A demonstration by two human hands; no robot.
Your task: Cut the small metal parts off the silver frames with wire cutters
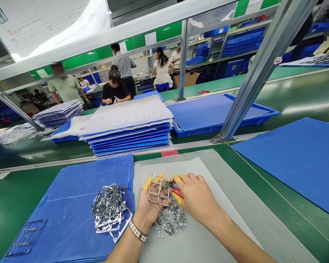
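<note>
My left hand (148, 207), with yellow finger cots, is closed on a silver sprue frame (160, 187) with thin crossbars and small parts in it. My right hand (197, 199), also in yellow finger cots, is wrapped round red-handled cutting pliers (177, 192). The dark jaws of the pliers reach the frame's right side; their exact contact is too small to tell. Below both hands lies a heap of small shiny metallic pieces (170, 222) on a pale sheet (200, 244). To the left, a tangled pile of silver sprue frames (109, 208) rests on a blue plastic board (71, 204).
A dark sprue frame (26, 237) lies at the blue board's lower left. Beyond the bench stand a tall stack of blue and white sheets (131, 128) and a blue tray (197, 128). A metal post (252, 80) rises at right, near another blue sheet (296, 160). Several people work behind.
</note>
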